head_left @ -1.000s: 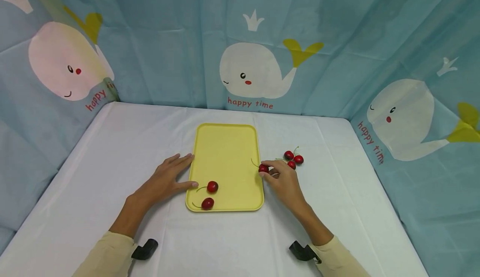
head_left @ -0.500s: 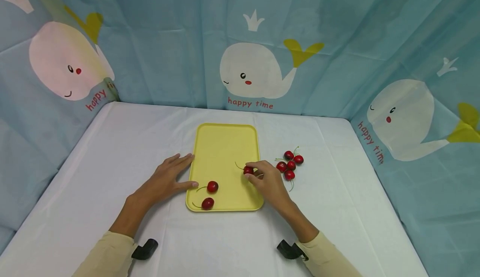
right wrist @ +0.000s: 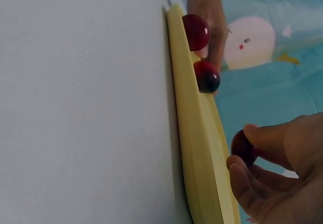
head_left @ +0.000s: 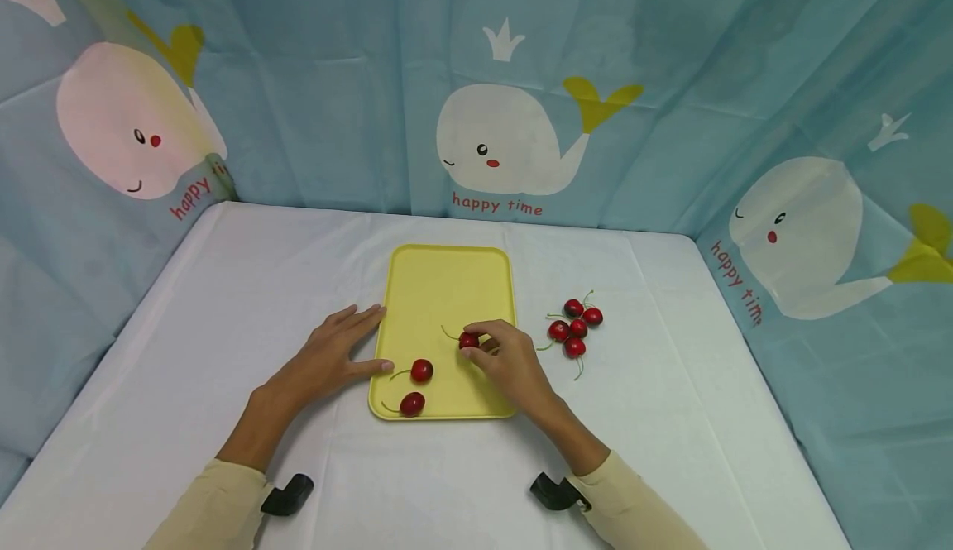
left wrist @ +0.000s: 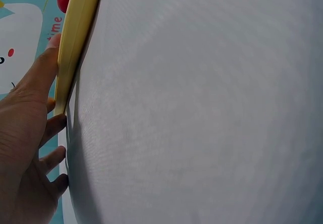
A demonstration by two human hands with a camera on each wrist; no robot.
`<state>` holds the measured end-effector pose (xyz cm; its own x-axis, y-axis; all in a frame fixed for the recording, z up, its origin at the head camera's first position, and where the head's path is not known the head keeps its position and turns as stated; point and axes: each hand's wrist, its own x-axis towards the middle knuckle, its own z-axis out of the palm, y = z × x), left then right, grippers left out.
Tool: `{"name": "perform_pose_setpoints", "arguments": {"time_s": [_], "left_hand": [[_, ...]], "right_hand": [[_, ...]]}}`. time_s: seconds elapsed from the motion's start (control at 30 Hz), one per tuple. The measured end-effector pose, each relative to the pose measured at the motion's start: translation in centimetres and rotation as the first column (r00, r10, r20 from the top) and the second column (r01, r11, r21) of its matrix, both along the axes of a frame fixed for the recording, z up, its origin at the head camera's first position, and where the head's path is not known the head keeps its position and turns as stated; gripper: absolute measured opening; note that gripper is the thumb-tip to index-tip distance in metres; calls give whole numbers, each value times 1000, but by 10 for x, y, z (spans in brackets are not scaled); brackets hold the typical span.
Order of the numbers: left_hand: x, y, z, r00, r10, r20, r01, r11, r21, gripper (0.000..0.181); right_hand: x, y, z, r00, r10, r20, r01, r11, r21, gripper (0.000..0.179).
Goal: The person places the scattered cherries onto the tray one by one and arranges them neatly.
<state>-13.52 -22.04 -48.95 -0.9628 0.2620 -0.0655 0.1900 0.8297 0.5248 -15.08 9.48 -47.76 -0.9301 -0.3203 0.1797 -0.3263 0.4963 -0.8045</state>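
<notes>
Between thumb and fingers my right hand (head_left: 510, 361) pinches a dark red cherry (head_left: 468, 341) above the middle of the yellow tray (head_left: 450, 277); its green stem points left. In the right wrist view the pinched cherry (right wrist: 243, 147) appears over the tray's rim. My left hand (head_left: 328, 351) rests at the tray's left edge, fingers straight, thumb over the rim. Two cherries lie at the tray's front left, an upper cherry (head_left: 421, 370) and a lower cherry (head_left: 413, 404), stems to the left. The left wrist view shows the left thumb and fingers (left wrist: 38, 77) against the tray's side.
Right of the tray, several stemmed cherries (head_left: 575, 329) lie clustered on the white tablecloth (head_left: 670, 385). A blue curtain (head_left: 335, 120) printed with whales surrounds the table at the back and sides.
My right hand has moved left from the tray's right edge to over its middle, carrying the cherry. The cluster on the right is now uncovered. My left hand stays put.
</notes>
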Motion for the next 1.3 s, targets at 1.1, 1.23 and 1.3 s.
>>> {"name": "perform_pose_setpoints", "arguments": {"time_s": [1.1, 1.23, 1.3], "left_hand": [[-1, -1, -2, 1000, -10, -12, 10, 1000, -5, 98], [-2, -1, -3, 1000, -14, -17, 14, 1000, -6, 97], [-2, -1, -3, 1000, -15, -21, 15, 1000, -8, 97]], "right_hand": [[-9, -50, -2, 990, 80, 116, -90, 993, 81, 31], [-10, -52, -4, 990, 79, 119, -93, 989, 117, 31], [-11, -53, -4, 990, 82, 111, -96, 987, 128, 32]]}}
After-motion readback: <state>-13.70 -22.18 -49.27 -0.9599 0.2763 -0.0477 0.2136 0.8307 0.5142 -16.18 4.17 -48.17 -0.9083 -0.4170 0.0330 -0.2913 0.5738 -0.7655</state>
